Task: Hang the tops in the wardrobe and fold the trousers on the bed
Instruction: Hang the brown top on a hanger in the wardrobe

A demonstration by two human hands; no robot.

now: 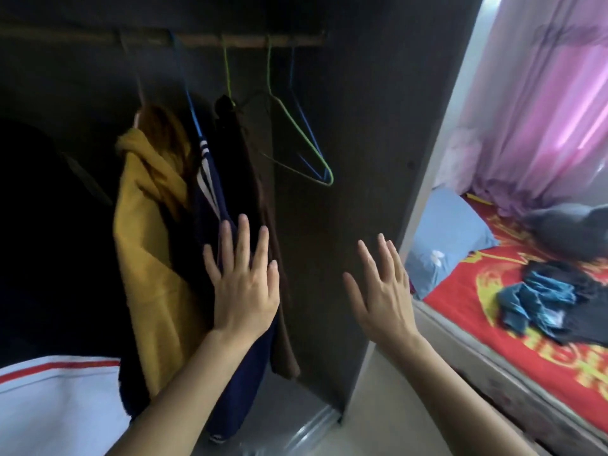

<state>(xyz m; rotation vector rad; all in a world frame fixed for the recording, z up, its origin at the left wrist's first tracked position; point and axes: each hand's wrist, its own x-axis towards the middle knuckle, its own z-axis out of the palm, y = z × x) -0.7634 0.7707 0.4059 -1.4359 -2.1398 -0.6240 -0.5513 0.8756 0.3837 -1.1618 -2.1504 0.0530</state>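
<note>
From the head camera, both hands are raised in front of the open wardrobe (362, 126). The left hand (245, 284) has its fingers straight and spread, and seems to lie flat against the navy top (243, 373), though real contact cannot be confirmed. The right hand (378, 291) is likewise spread and holds nothing, in the air before the wardrobe's side panel. On the rail (230, 41) hang a mustard top (148, 258), the navy one with white stripes and a brown top (283, 324), packed close together. Beside them a green hanger (302, 133) hangs bare, with a blue one just behind it. The trousers (539, 297) lie well apart on the bed (477, 324) at the right, a crumpled blue denim heap against darker cloth, near a blue pillow (444, 232). The denim will likely be limp but fairly heavy and not slippery. It looks best taken at the waistband with both hands, shaken out and laid flat on the cover before folding.
</note>
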